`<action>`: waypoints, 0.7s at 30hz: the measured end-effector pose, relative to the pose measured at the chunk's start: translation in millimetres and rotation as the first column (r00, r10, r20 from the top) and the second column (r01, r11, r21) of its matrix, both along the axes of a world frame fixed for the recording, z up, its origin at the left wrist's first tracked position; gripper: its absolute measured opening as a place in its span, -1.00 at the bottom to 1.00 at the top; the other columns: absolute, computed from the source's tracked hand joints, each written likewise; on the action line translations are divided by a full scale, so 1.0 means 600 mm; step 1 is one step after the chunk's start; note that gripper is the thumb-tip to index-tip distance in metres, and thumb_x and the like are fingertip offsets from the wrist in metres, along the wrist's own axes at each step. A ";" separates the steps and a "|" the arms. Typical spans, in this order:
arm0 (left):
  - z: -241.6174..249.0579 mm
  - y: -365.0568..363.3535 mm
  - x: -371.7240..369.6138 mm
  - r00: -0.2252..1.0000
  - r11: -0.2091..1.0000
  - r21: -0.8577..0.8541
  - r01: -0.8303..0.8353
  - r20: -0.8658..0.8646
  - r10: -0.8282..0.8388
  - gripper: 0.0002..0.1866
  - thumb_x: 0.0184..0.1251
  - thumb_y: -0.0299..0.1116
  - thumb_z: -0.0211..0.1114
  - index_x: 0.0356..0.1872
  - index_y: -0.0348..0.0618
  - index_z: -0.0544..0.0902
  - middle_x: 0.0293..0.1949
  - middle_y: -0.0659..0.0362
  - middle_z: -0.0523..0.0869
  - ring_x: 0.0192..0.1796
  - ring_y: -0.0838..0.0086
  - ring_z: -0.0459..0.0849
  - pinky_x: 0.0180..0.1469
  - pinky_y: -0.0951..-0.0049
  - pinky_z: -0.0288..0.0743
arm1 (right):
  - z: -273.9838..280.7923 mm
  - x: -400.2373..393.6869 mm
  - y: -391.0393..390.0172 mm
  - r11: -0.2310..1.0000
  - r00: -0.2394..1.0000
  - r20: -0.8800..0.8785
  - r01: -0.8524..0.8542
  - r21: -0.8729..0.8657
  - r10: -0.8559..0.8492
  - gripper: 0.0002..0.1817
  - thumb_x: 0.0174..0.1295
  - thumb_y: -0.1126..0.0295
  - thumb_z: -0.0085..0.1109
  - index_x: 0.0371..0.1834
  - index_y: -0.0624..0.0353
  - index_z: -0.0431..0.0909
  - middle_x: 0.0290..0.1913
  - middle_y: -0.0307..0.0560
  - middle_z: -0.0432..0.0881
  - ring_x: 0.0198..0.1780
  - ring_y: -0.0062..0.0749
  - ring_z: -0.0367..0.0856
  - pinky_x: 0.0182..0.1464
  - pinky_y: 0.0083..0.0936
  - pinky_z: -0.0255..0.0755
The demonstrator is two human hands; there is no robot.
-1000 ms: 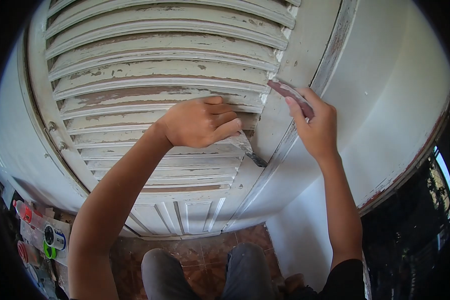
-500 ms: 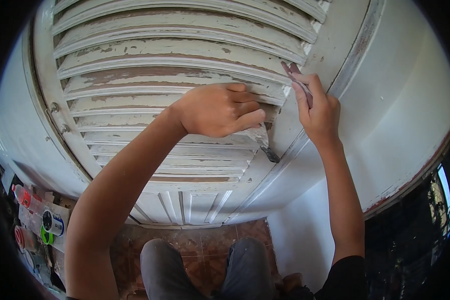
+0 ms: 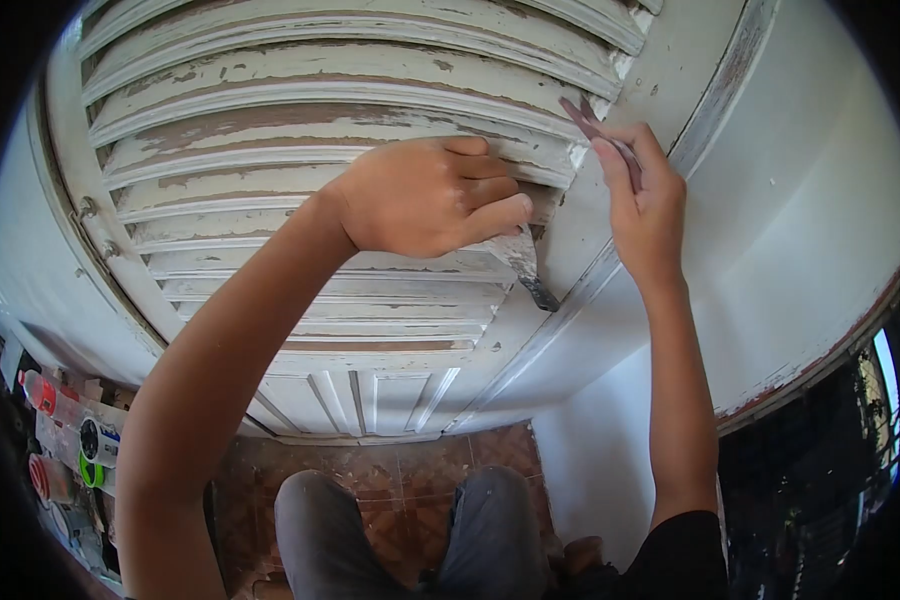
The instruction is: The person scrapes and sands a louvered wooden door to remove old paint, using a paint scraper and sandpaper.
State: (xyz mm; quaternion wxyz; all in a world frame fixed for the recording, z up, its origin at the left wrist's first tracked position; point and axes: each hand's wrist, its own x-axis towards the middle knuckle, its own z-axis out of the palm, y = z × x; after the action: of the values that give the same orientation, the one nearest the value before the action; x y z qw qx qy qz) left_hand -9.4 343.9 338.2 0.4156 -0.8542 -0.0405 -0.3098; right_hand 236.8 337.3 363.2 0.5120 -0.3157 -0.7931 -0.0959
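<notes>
A white louvered door (image 3: pixel 260 150) with chipped, peeling paint fills the view ahead. My left hand (image 3: pixel 435 195) is closed in a fist in front of the middle slats. Out of its lower side juts a putty knife (image 3: pixel 523 262), its worn blade pointing down and right toward the door's side rail. To the right, my right hand (image 3: pixel 652 205) pinches a folded piece of reddish-brown sandpaper (image 3: pixel 584 122) between thumb and fingers. The sandpaper's tip is by the right ends of the slats, where white filler (image 3: pixel 575 158) shows; whether it touches is hard to tell.
A white wall (image 3: pixel 800 230) stands close on the right. At lower left are bottles, including one with a red label (image 3: pixel 38 390), a tape roll (image 3: pixel 95 440) and a green ring (image 3: pixel 90 470). My knees (image 3: pixel 320 510) are above a brown tiled floor (image 3: pixel 400 465).
The view has shifted slightly, so the door and the left hand sit a little higher and further left. Both hands keep their grips; the sandpaper has moved up slightly in view.
</notes>
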 end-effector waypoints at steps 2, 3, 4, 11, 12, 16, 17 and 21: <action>0.009 -0.004 -0.010 1.000 1.000 0.015 -0.026 -0.003 0.026 -0.79 0.33 -0.30 0.35 -0.31 -0.16 0.51 -0.44 0.15 0.60 -0.36 0.31 0.63 -0.25 0.36 0.52 | 0.006 -0.013 0.004 0.998 0.999 -0.045 -0.031 -0.049 0.029 -0.89 0.50 0.43 0.13 -0.07 0.21 0.60 -0.28 0.03 0.76 -0.36 -0.43 0.71 -0.25 -0.55 0.50; 0.010 -0.006 -0.013 0.999 0.999 -0.017 -0.039 -0.016 0.038 -0.79 0.33 -0.30 0.35 -0.32 -0.16 0.51 -0.44 0.15 0.60 -0.35 0.31 0.63 -0.25 0.36 0.53 | 0.013 -0.022 0.013 0.997 0.996 -0.044 -0.071 0.016 0.072 -0.89 0.50 0.43 0.13 -0.09 0.22 0.60 -0.30 0.00 0.75 -0.35 -0.50 0.67 -0.24 -0.58 0.48; 0.009 -0.008 -0.005 0.999 0.998 -0.059 -0.037 -0.032 0.035 -0.79 0.32 -0.30 0.35 -0.32 -0.16 0.50 -0.45 0.15 0.60 -0.35 0.30 0.63 -0.24 0.36 0.53 | 0.011 -0.019 0.015 0.993 0.994 -0.044 -0.097 0.070 0.101 -0.88 0.50 0.42 0.13 -0.10 0.23 0.61 -0.32 -0.04 0.74 -0.34 -0.58 0.62 -0.23 -0.61 0.47; 0.006 -0.011 -0.007 0.999 0.997 -0.080 -0.014 0.029 0.017 -0.79 0.34 -0.29 0.32 -0.33 -0.17 0.50 -0.45 0.15 0.58 -0.33 0.32 0.64 -0.25 0.35 0.54 | 0.011 -0.014 -0.002 0.990 0.996 -0.052 0.060 -0.127 -0.067 -0.83 0.51 0.38 0.15 -0.12 0.28 0.59 -0.38 -0.14 0.67 -0.35 -0.62 0.50 -0.21 -0.61 0.46; 0.008 -0.011 -0.008 1.000 1.000 -0.025 -0.011 0.013 0.011 -0.79 0.34 -0.30 0.32 -0.35 -0.16 0.49 -0.46 0.14 0.58 -0.34 0.31 0.62 -0.27 0.34 0.53 | 0.010 -0.024 0.012 0.995 0.991 -0.105 -0.091 -0.033 0.087 -0.83 0.51 0.37 0.14 -0.11 0.28 0.60 -0.41 -0.14 0.63 -0.36 -0.63 0.47 -0.22 -0.61 0.44; -0.001 0.003 -0.001 0.998 0.999 0.006 0.047 0.051 -0.047 -0.79 0.34 -0.30 0.31 -0.37 -0.15 0.48 -0.47 0.15 0.56 -0.36 0.31 0.60 -0.29 0.36 0.50 | 0.007 -0.021 0.003 0.988 0.987 -0.136 -0.103 -0.119 0.086 -0.84 0.51 0.39 0.13 -0.12 0.28 0.59 -0.41 -0.17 0.60 -0.33 -0.63 0.48 -0.20 -0.63 0.43; 0.000 0.002 -0.002 0.999 0.999 -0.020 0.025 0.031 -0.025 -0.78 0.34 -0.30 0.32 -0.37 -0.15 0.47 -0.48 0.16 0.55 -0.38 0.31 0.59 -0.29 0.37 0.49 | -0.002 -0.010 -0.005 0.990 0.993 -0.119 -0.039 -0.135 0.023 -0.84 0.52 0.40 0.13 -0.12 0.29 0.59 -0.42 -0.19 0.58 -0.33 -0.64 0.46 -0.22 -0.64 0.41; 0.004 0.001 -0.006 1.000 1.000 -0.016 0.025 0.008 -0.025 -0.77 0.33 -0.29 0.33 -0.38 -0.14 0.46 -0.49 0.17 0.54 -0.40 0.30 0.58 -0.29 0.37 0.49 | 0.006 -0.026 0.004 0.990 0.980 -0.163 -0.126 -0.061 0.114 -0.83 0.51 0.39 0.13 -0.14 0.30 0.58 -0.43 -0.25 0.52 -0.35 -0.71 0.38 -0.27 -0.67 0.36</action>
State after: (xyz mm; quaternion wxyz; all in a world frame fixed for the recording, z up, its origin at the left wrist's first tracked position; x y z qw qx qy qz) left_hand -13.0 344.5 340.8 0.4048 -0.8567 -0.0340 -0.3179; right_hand 220.9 340.0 367.0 0.5671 -0.2919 -0.7701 -0.0111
